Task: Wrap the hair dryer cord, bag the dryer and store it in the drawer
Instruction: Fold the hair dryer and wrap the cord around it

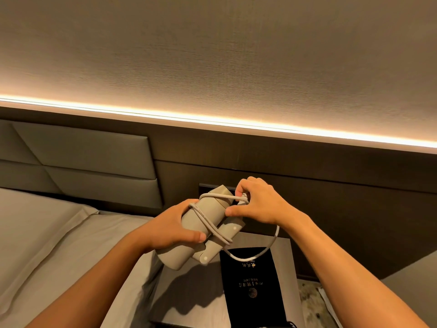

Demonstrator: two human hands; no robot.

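Observation:
A beige folding hair dryer (201, 223) is held in the air above the bedside table, its handle folded against the barrel. My left hand (172, 227) grips the barrel from the left. The beige cord (208, 223) runs around the dryer in a few turns, and a loose loop of it hangs down to the right. My right hand (257, 202) pinches the cord near the dryer's upper end. Directly below the dryer, a black bag (253, 285) with gold print lies flat on the table.
The grey bedside table (189, 299) stands between the bed (59, 245) on the left and a dark wood wall panel (331, 209) behind. A padded headboard (82, 162) and a light strip (212, 119) run above. Patterned floor shows at the right.

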